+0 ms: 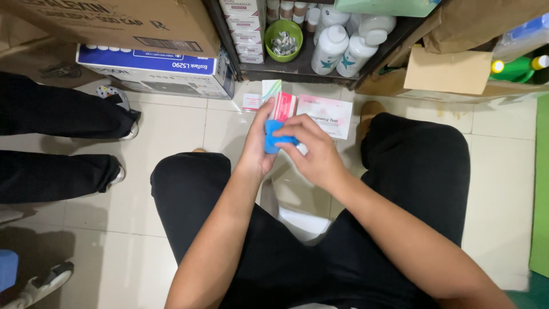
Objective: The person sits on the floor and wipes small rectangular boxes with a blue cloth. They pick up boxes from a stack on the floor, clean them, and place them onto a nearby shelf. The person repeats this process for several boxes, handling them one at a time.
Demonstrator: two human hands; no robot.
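Pale floor tiles [171, 131] are seen below a dark shelf [297, 68] stocked with white bottles [330, 48] and a green bowl [284, 39]. A small blue object [273, 136] is clamped between the left hand [260, 143] and the right hand [311, 150], above the knees; its shape is largely hidden by fingers. A pink-and-white box [326, 114] lies just behind, partly covered. Another person's dark-trousered legs [57, 137] are cut off at the left edge.

single head view, looking steeply down, close over lap and floor [171, 131]
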